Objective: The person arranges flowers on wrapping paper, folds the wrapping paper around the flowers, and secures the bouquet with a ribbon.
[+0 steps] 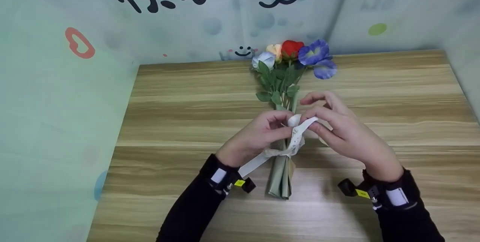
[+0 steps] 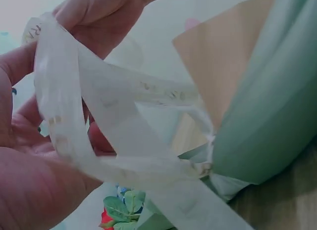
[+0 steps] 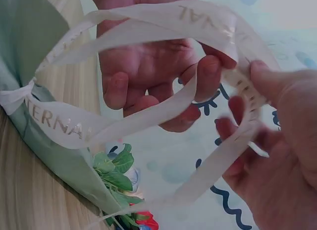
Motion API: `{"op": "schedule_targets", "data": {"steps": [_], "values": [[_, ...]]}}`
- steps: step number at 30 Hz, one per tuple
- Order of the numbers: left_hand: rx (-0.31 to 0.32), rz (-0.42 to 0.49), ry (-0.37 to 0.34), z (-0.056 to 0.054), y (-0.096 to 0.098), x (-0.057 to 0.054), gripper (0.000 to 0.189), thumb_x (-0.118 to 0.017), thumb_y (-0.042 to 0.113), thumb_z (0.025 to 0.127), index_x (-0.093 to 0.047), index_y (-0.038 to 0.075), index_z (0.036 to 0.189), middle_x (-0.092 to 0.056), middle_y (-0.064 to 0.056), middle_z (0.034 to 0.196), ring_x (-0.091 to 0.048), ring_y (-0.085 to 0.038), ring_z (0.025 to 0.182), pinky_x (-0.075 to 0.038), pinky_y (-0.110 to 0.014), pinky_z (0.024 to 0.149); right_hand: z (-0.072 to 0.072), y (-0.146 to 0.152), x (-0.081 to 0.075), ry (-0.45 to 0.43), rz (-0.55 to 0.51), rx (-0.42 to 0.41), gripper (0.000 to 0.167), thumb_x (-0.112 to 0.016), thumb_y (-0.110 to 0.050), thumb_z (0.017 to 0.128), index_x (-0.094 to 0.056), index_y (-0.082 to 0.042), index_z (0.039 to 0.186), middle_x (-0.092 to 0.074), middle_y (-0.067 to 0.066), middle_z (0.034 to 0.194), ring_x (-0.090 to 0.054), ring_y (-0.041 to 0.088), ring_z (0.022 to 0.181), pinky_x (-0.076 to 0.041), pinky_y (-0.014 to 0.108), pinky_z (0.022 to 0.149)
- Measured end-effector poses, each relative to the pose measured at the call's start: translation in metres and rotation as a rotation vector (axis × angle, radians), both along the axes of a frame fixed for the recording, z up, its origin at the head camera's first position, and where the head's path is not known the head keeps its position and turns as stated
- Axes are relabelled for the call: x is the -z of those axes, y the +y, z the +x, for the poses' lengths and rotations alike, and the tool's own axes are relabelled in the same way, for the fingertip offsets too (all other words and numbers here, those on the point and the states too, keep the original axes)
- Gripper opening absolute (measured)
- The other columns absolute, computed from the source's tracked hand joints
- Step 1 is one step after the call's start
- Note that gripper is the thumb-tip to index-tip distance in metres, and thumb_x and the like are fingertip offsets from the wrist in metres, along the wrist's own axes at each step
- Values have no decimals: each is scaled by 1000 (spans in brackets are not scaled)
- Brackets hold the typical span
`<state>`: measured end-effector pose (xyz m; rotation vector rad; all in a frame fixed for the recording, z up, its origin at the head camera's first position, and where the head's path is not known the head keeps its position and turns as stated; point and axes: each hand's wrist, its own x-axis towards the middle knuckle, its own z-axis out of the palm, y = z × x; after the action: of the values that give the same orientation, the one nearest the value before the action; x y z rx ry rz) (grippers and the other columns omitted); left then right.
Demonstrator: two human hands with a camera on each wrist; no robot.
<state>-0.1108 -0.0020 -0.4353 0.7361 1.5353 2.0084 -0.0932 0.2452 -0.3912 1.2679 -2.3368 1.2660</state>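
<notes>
A bouquet of artificial flowers in green wrapping paper (image 1: 279, 176) lies on the table, blooms toward the back. Tied round its stems is a white ribbon (image 1: 296, 137) with gold lettering, knotted against the wrap (image 2: 205, 168). Over the knot, my left hand (image 1: 262, 131) holds a loop of the ribbon between thumb and curled fingers. At the loop's right side my right hand (image 1: 337, 125) pinches the ribbon between thumb and index finger, its other fingers raised. In the right wrist view, ribbon bands (image 3: 163, 114) pass across the left fingers. One ribbon tail (image 1: 255, 164) runs toward the left wrist.
Red (image 1: 291, 48), blue-purple (image 1: 315, 52), pale blue and peach blooms with green leaves (image 1: 275, 78) rest near the table's back edge. A printed pale backdrop (image 1: 240, 20) stands behind the wood-grain table (image 1: 180, 122) and along its sides.
</notes>
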Motion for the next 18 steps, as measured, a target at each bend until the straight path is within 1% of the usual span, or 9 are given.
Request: {"op": "schedule_targets", "data": {"steps": [2,4,6,8,9,11,13,16,18], "values": [[-96,8,-70,-3,-4,-4,17,-62,0,105,-74,11,106,-74,3,101,-66,-13,93,-51,-28,83,-1,2,-1,22,-35,34,9,-69,-11,107,-75,-10,114,-65,15,137,-61,25,124,-47,23,100],[-217,17,-126,-9,-9,-7,19,-62,1,106,-75,15,104,-75,4,99,-66,-12,92,-49,-27,81,-2,5,-2,29,-74,50,19,-65,-25,111,-76,-9,111,-71,12,128,-65,19,112,-48,21,92],[-323,39,-189,-14,-17,-12,19,-61,3,107,-74,16,103,-78,2,99,-66,-13,89,-48,-27,79,-3,7,-1,34,-102,64,31,-63,-35,111,-77,-7,110,-75,6,112,-65,13,97,-48,19,81],[-416,70,-251,-18,-26,-16,14,-62,5,108,-72,12,104,-79,-1,99,-65,-14,87,-47,-26,77,-4,9,-1,31,-108,90,20,-69,-25,109,-78,-8,109,-76,1,101,-60,9,81,-45,18,70],[-455,88,-277,-20,-31,-18,12,-62,5,108,-71,11,104,-79,-3,100,-65,-15,87,-47,-27,77,-4,9,-1,28,-109,106,15,-72,-22,107,-79,-8,109,-76,-1,97,-57,8,77,-43,19,67],[-535,128,-322,-24,-41,-23,9,-61,4,109,-68,7,105,-80,-7,101,-65,-17,86,-47,-27,74,-4,9,-1,9,-88,144,6,-78,-8,101,-79,-9,107,-75,-4,93,-54,7,71,-40,21,62],[-602,167,-363,-28,-53,-27,7,-60,3,110,-66,5,105,-79,-9,102,-64,-18,86,-46,-28,73,-4,10,-2,-22,-77,174,14,-81,2,95,-80,-8,105,-75,-6,90,-53,6,68,-39,20,59],[-685,228,-402,-34,-70,-33,9,-59,3,111,-66,5,105,-79,-10,102,-63,-19,87,-45,-28,72,-4,11,-3,-74,-97,203,17,-80,9,93,-79,-7,98,-72,-7,84,-53,4,67,-40,19,58],[-720,244,-406,-36,-81,-35,9,-59,6,112,-65,5,106,-79,-9,104,-62,-20,89,-44,-28,73,-4,12,-2,-99,-131,217,17,-81,10,92,-77,-7,93,-70,-7,80,-52,3,65,-39,17,57]]}}
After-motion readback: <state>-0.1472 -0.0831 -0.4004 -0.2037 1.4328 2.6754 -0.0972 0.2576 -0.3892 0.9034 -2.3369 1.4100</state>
